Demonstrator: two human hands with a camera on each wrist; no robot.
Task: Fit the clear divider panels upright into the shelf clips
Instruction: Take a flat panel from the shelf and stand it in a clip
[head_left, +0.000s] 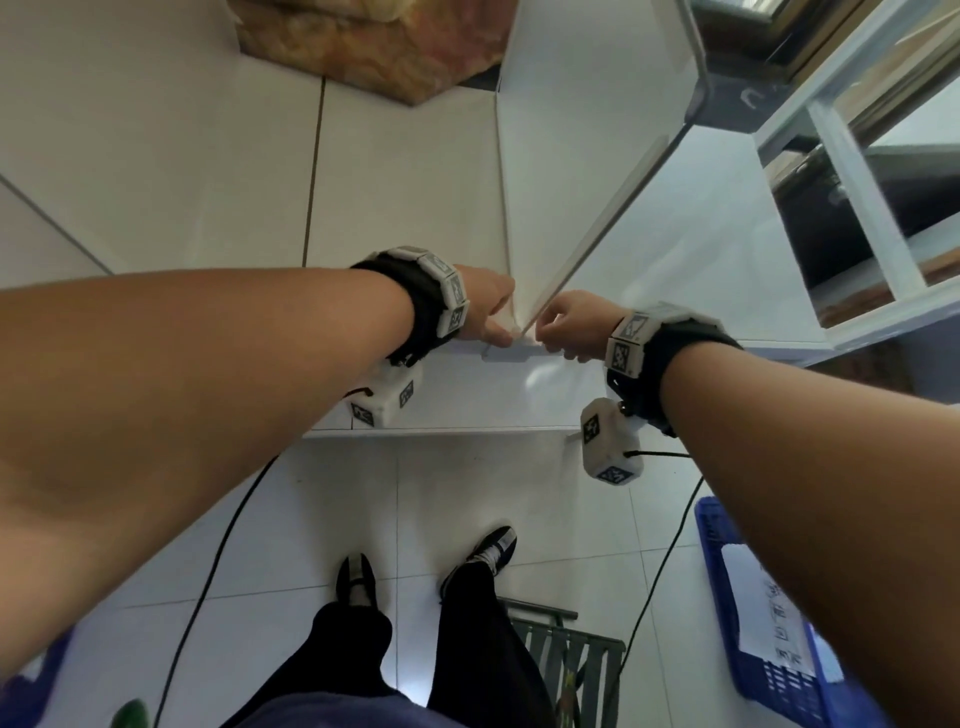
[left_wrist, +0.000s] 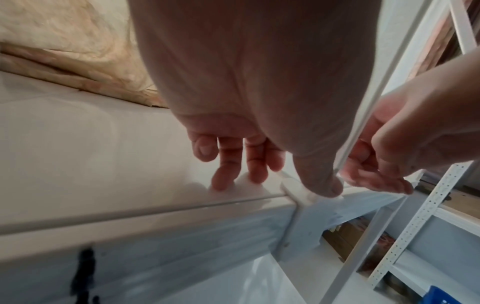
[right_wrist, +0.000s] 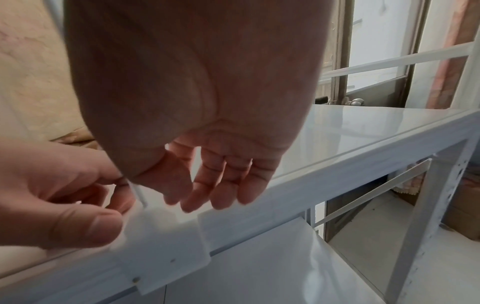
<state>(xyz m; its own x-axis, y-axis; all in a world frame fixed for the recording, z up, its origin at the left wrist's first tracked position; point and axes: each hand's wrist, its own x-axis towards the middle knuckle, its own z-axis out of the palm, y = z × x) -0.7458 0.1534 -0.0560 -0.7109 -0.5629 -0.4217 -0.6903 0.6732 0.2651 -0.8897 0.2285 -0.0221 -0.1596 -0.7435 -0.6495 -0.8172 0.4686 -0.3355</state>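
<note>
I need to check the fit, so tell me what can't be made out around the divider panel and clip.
- Head view: the divider panel's foot and the clip sit behind the left hand and right hand.
- Left wrist view: the thumb covers the clip slot.
- Right wrist view: the panel's upper part is hidden by the palm.

White glossy shelf (head_left: 415, 197) seen from above, front edge fitted with white clip (right_wrist: 166, 242). Clear divider panel (head_left: 613, 208) stood upright on shelf, lower front corner seated at clip. Crumpled tan wrapped bundle (head_left: 374, 47) laid at shelf's back. White tiled floor (head_left: 322, 519) seen below shelf.
</note>
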